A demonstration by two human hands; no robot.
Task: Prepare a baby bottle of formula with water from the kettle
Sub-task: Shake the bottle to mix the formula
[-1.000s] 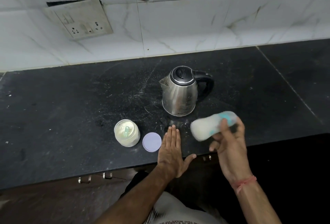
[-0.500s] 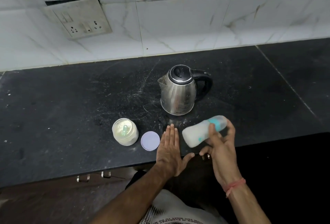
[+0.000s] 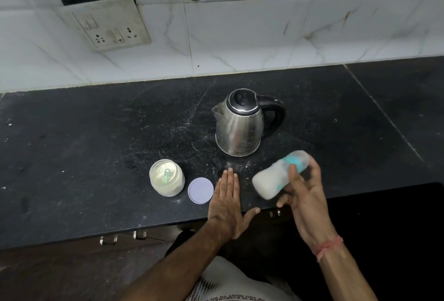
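**Ana:** Just above the tabletop (image 3: 72, 180) edge, the right hand (image 3: 306, 195) has the baby bottle (image 3: 280, 174) tipped on its side — fingers (image 3: 293, 176) wrapped round the middle, teal collar pointing away, milky base toward the left hand (image 3: 225, 200). It's blurred, so I'd call this the mixing shake.

**Ben:** And the left one holds nothing — fingers straight, flat on the tabletop, just right of the purple lid (image 3: 200, 190).

**Ana:** Beyond those fingertips stands the kettle (image 3: 240, 124), lid down, well clear of the bottle. Left of the lid, the formula jar (image 3: 167, 180) sits uncapped, scoop inside.

**Ben:** How will that bottle handle?

**Ana:** Light plastic, I'd judge, with liquid adding heft at the base. Smooth walls, maybe slippery if wet — so grip the waist, where the body narrows, not the collar. I can't tell whether the cap is tight; a loose one could leak during shaking.
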